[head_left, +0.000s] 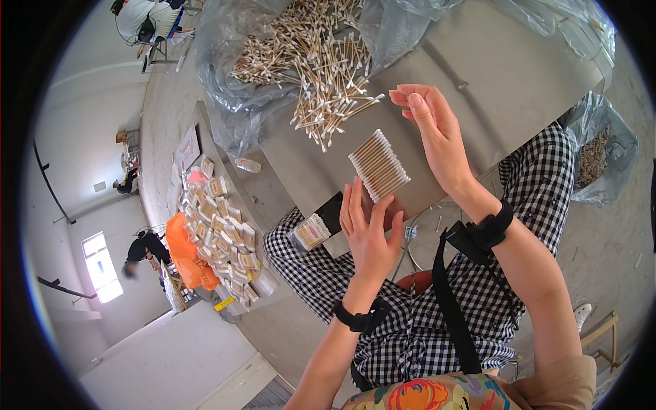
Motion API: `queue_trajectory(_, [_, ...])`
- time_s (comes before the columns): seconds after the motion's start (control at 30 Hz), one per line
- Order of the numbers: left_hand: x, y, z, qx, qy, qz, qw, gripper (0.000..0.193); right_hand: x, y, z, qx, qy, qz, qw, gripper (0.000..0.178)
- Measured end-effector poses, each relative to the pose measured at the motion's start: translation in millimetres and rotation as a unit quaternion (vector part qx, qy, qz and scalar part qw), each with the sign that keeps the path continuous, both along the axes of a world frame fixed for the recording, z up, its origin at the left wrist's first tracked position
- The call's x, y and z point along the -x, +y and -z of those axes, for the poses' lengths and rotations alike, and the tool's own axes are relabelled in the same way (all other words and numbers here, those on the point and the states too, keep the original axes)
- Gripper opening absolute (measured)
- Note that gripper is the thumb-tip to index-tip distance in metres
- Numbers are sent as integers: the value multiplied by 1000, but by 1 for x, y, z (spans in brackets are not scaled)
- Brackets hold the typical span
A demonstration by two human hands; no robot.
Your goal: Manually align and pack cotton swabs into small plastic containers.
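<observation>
A flat, even row of cotton swabs (379, 166) lies side by side on the grey table (471, 89) in front of me. My left hand (369, 236) is open, its fingers spread and their tips at the near edge of the row. Above the row's right side, my right hand (434, 126) is held open with slightly curved fingers, and nothing shows in it. To the left of its fingertips spreads a loose heap of cotton swabs (321, 75), spilling from a clear plastic bag (222, 96).
A clear pack of swabs (311, 233) sits by the table's near left edge. Further left are many packed swab bundles (222, 225) beside an orange bag (188, 253). Another clear bag (605, 154) hangs at the right. Two people (147, 249) are at the far left.
</observation>
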State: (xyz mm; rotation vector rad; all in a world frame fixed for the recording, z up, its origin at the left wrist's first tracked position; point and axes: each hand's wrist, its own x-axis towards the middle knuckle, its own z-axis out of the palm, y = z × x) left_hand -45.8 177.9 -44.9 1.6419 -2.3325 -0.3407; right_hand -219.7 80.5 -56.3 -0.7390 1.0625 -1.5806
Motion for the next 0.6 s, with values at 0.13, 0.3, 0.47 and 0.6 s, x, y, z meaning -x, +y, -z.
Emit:
queue_trajectory(0.13, [-3,-9,0,11,-5,5,1000,27,2,-1,1,3,-1,4,1000,38])
queue_trajectory(0.3, [-5,-16,-1,15,-3,7,1000,32,1,-3,0,3,-4,5,1000,38])
queue_trajectory(0.47, [5,-38,-4,27,8,30,999,56,3,-3,0,-7,-7,13,1000,38])
queue_trajectory(0.6, [12,-68,-4,12,-19,42,999,85,3,-1,1,-22,-13,17,1000,37])
